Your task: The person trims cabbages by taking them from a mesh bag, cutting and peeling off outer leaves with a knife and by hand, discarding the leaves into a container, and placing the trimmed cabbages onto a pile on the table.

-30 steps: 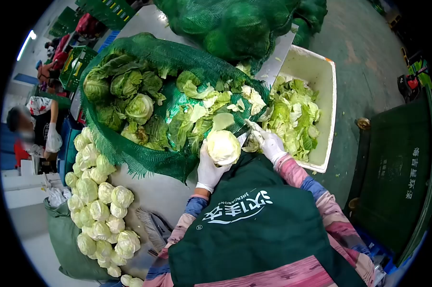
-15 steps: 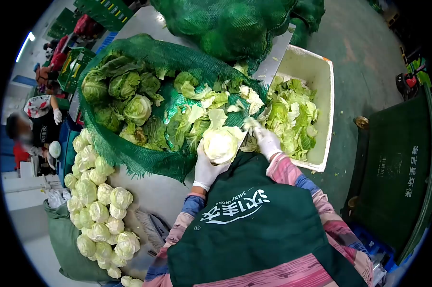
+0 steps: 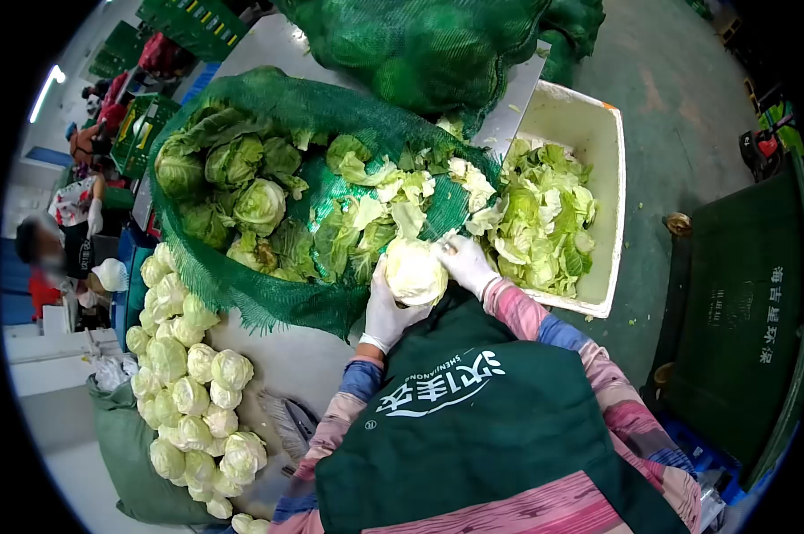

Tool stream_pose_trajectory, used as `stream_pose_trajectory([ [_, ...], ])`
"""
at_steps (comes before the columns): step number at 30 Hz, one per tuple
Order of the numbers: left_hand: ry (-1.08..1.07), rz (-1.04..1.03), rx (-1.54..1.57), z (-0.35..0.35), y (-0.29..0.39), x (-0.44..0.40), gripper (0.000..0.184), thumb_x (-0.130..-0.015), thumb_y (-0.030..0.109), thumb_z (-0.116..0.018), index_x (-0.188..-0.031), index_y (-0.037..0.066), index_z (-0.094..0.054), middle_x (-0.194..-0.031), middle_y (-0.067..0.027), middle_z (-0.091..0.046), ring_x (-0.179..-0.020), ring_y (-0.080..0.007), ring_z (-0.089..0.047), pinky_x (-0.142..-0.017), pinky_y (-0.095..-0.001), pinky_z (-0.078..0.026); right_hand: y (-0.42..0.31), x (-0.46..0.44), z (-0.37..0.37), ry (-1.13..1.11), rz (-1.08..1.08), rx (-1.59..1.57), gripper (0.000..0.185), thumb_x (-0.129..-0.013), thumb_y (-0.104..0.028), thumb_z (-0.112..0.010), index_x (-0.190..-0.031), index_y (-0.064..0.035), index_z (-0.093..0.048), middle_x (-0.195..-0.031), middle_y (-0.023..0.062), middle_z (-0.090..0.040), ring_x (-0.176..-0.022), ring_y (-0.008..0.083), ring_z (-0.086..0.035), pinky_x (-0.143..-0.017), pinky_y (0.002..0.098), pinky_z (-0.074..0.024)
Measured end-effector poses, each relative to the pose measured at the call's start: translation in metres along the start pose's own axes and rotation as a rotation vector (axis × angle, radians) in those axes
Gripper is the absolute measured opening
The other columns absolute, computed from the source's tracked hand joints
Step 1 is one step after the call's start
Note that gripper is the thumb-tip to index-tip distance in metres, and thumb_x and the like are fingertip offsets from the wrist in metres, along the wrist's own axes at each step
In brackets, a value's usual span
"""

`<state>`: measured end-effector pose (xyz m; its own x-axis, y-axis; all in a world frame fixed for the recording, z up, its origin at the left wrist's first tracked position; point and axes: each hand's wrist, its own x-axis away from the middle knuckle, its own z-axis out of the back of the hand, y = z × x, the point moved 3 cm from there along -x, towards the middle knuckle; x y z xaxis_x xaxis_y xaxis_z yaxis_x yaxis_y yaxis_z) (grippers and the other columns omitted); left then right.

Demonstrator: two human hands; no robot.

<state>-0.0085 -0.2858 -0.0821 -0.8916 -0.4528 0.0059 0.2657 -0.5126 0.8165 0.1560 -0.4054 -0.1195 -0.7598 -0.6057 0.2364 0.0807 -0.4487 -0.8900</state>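
Note:
A trimmed pale green cabbage (image 3: 415, 271) is held in front of the dark green apron. My left hand (image 3: 390, 313), in a white glove, cups it from the left and below. At its upper right side, my gloved right hand (image 3: 466, 263) has its fingers bent against the outer leaves; its fingertips are partly hidden. Just beyond the cabbage lie loose leaves (image 3: 366, 214) on an opened green mesh bag (image 3: 268, 298). Untrimmed cabbages (image 3: 259, 206) sit in the bag's left part. To the right, a white foam box (image 3: 605, 231) holds torn leaves (image 3: 544, 222).
Trimmed cabbages (image 3: 188, 396) are piled at the left, near a brush (image 3: 286, 423). A full mesh sack (image 3: 420, 53) stands at the back of the table. A large green bin (image 3: 731, 303) is at the right. Another person (image 3: 77, 227) works at far left.
My right hand has moved left from beside the foam box onto the cabbage. A loose leaf now lies at the mesh bag's right edge. My left hand keeps its hold.

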Motion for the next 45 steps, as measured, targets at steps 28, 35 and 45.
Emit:
stream_pose_trajectory([
  [28, -0.030, -0.081, -0.171, -0.011, 0.046, -0.005, 0.103, -0.056, 0.027, -0.085, -0.138, -0.003, -0.029, -0.131, -0.0251, -0.042, -0.128, -0.0377, -0.037, -0.107, -0.0430, -0.033, -0.038, 0.000, 0.015, -0.179, -0.043, 0.130, 0.075, -0.076, -0.057, -0.067, -0.125, -0.0002, -0.057, -0.114, 0.0200, -0.064, -0.104, 0.0299, -0.062, -0.090, 0.0334, -0.0471],
  [35, -0.075, 0.018, 0.114, -0.018, 0.027, 0.002, 0.101, -0.061, 0.020, -0.086, -0.139, -0.005, -0.026, -0.135, -0.0206, -0.040, -0.126, -0.0298, -0.043, -0.106, -0.0358, -0.036, 0.021, -0.008, 0.015, -0.003, 0.165, 0.338, 0.046, -0.074, -0.031, -0.070, -0.108, -0.0018, -0.064, -0.100, 0.0224, -0.066, -0.092, 0.0365, -0.064, -0.082, 0.0384, -0.0507],
  [45, -0.150, 0.539, 1.879, 0.006, 0.029, 0.009, 0.075, -0.087, 0.058, -0.047, -0.145, 0.014, -0.031, -0.145, -0.0184, -0.035, -0.125, -0.0430, -0.042, -0.099, -0.0571, -0.040, 0.037, 0.026, 0.082, 0.302, -0.046, 0.273, 0.063, -0.077, -0.040, -0.073, -0.120, 0.0025, -0.059, -0.100, 0.0211, -0.065, -0.091, 0.0316, -0.062, -0.080, 0.0373, -0.0483],
])
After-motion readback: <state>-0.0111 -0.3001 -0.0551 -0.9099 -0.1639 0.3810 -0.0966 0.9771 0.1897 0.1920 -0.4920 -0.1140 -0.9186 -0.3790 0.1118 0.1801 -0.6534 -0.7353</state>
